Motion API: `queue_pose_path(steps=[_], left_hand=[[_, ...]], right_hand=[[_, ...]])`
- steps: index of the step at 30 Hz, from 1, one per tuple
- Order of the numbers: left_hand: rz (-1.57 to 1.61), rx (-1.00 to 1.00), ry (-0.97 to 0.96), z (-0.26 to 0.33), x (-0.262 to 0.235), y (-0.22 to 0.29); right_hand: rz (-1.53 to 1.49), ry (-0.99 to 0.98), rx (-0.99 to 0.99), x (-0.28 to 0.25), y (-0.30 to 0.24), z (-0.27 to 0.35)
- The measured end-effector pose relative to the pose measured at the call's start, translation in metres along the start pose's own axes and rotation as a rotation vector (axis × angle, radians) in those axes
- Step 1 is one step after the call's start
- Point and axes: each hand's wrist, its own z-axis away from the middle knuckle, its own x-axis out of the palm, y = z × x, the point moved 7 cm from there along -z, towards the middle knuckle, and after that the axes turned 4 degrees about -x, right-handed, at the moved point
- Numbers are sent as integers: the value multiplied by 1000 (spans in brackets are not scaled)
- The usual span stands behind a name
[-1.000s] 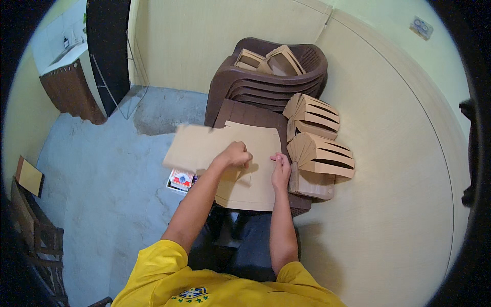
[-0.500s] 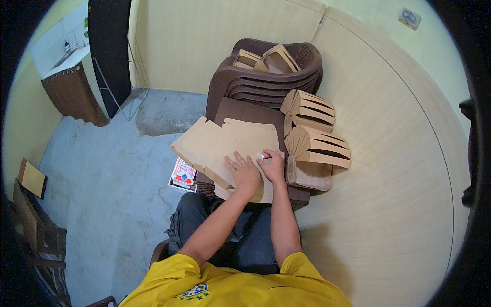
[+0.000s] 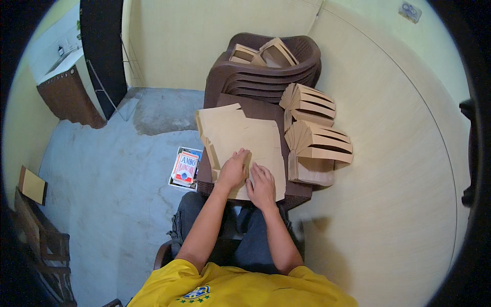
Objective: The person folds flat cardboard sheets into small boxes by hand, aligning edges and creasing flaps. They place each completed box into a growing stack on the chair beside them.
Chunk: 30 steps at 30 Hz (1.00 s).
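From the head view, my left hand [image 3: 232, 171] and right hand [image 3: 262, 187] now lie flat, fingers spread, side by side on the flat cardboard sheet [image 3: 245, 148]. A second ago I had it lifted at an angle; now it lies on the brown table [image 3: 266, 110], pressed down beneath both palms. Folded cardboard boxes [image 3: 317, 135] sit just beyond my right hand.
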Motion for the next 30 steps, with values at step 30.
queue_pose_path(steps=[30], left_hand=[[-51, 181, 52, 3, -17, 9]], right_hand=[[-103, 23, 318, -6, 34, -41]])
